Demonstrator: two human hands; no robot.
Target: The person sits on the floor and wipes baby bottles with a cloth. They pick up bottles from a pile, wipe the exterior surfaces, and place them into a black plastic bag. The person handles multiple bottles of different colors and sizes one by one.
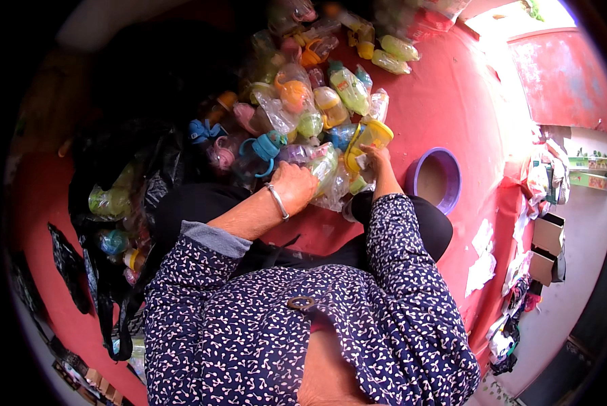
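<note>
A heap of plastic baby bottles and sippy cups, many in clear wrappers, lies in front of my crossed legs. My right hand is closed on a yellow sippy cup at the heap's right edge. To its left, my left hand, with a bangle at the wrist, has its fingers curled against a greenish bottle in clear plastic. Its fingertips are partly hidden. Close by lie a blue cup with handles, a white bottle with a yellow base and a green bottle.
A purple bucket stands beside my right knee on the red floor covering. At my left, an open black plastic bag holds more wrapped bottles. Cardboard boxes and cloth items line the wall at right.
</note>
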